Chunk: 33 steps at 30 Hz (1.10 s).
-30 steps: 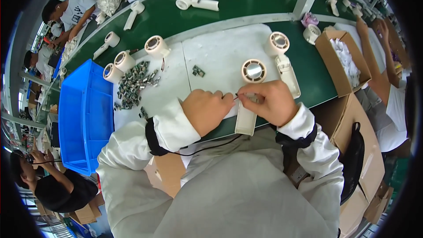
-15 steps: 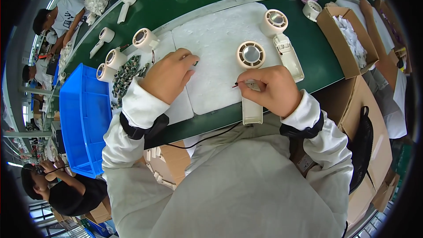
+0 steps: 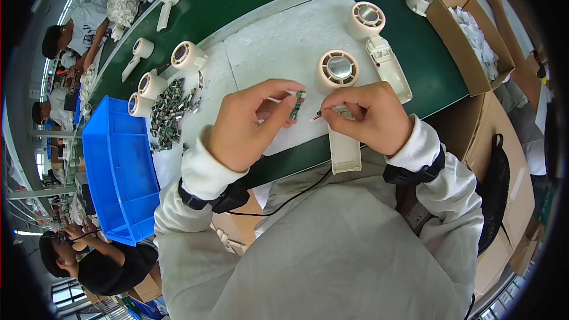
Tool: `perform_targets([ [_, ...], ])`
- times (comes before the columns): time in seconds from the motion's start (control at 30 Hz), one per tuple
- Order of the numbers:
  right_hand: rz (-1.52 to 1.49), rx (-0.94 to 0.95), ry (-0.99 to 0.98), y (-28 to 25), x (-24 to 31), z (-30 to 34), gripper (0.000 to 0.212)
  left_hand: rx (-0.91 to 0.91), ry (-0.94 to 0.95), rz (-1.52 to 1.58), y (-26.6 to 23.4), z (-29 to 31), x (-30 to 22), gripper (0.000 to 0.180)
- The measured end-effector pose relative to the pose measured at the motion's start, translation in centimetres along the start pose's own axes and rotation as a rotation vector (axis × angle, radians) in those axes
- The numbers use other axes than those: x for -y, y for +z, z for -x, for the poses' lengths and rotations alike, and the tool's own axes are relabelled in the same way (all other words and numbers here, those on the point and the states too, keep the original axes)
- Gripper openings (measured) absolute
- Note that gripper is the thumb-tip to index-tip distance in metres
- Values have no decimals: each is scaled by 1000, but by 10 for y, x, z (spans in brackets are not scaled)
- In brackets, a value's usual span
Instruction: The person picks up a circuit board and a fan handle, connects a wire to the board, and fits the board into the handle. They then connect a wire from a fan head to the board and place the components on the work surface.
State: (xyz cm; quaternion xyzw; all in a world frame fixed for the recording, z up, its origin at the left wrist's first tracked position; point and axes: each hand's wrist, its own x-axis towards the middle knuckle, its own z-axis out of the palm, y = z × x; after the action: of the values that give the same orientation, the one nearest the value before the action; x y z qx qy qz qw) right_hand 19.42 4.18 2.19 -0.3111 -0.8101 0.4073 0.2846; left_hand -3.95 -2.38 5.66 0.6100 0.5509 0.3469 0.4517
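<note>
Head view: left hand pinches a small green circuit board, right hand pinches thin wires beside it. Both hover over the cream fan at the table's near edge.

The left hand pinches a small green circuit board between thumb and fingertips, raised above the white foam mat. The right hand holds thin wire ends just beside the board, over a cream handheld fan body lying on the desk. A second fan lies further back on the mat. A heap of small circuit boards sits to the left, near a blue plastic bin. A cardboard box stands at the right.
</note>
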Motion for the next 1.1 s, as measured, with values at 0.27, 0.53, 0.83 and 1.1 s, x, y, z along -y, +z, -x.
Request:
perform_targets([
  [0.27, -88, -37, 39, 4, 0, 3, 16, 101, -201, 647, 12, -5, 21, 33],
  [0.53, -72, -121, 49, 7, 3, 2, 12, 78, -119, 690, 16, -5, 36, 35],
  [0.83, -69, -105, 29, 12, -1, -2, 11, 56, -85, 646, 23, -1, 43, 30],
  [1.1, -112, 9, 42, 3, -3, -1, 11, 14, 92, 627, 22, 2, 48, 28],
])
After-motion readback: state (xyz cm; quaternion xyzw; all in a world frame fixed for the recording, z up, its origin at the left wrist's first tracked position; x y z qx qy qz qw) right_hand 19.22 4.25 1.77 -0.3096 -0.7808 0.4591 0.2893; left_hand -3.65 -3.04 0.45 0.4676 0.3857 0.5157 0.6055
